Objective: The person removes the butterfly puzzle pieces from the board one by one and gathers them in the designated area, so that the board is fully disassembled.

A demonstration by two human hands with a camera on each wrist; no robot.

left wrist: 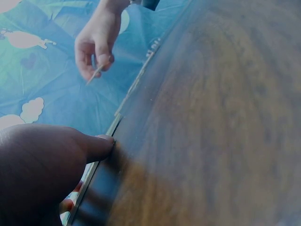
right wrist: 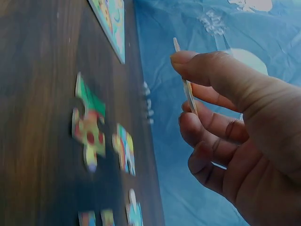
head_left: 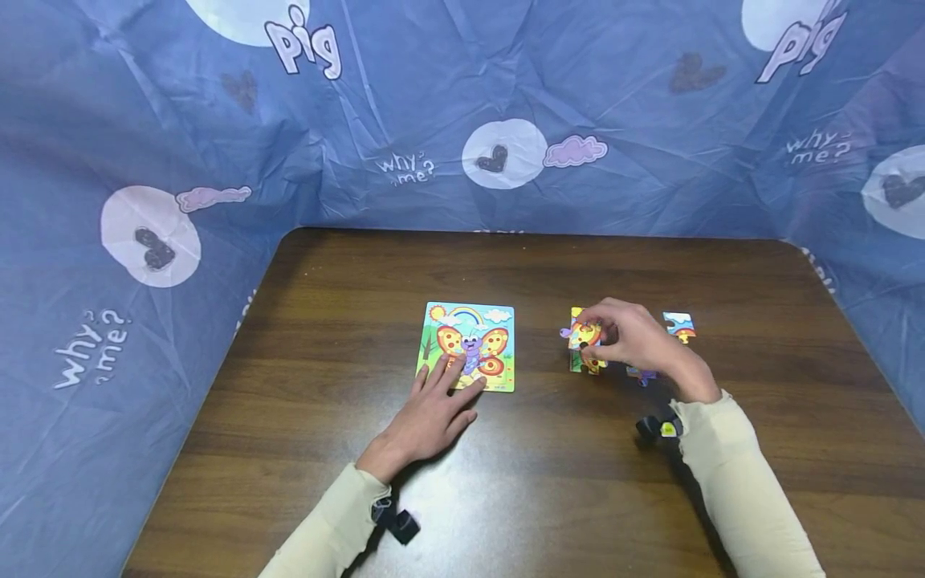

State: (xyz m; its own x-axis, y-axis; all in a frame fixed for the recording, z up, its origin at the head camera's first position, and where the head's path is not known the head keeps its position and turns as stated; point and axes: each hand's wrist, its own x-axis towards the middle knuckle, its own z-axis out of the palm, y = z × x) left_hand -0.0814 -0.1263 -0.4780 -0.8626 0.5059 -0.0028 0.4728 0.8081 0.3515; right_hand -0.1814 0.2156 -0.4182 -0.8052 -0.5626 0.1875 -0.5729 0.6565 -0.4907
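Note:
My left hand [head_left: 433, 409] lies with spread fingers across the lower left of a butterfly picture board [head_left: 499, 317], which is flat on the table. In the left wrist view, the thumb [left wrist: 101, 145] is at the board's edge. To the right, my right hand [head_left: 639, 337] pinches a jigsaw piece [head_left: 587, 334] between thumb and fingers. The right wrist view shows this thin piece [right wrist: 189, 94] edge-on, raised off the table. Under and beside that hand lie other jigsaw pieces, including a green and yellow one [right wrist: 89, 132], partly covered in the head view.
A blue-and-white jigsaw piece [head_left: 679, 323] lies right of the right hand, and a purple one [head_left: 641, 375] is partly hidden below it. Blue printed cloth [head_left: 405, 104] rises behind and beside the brown wooden table [head_left: 325, 321]. Each wrist carries a small black camera.

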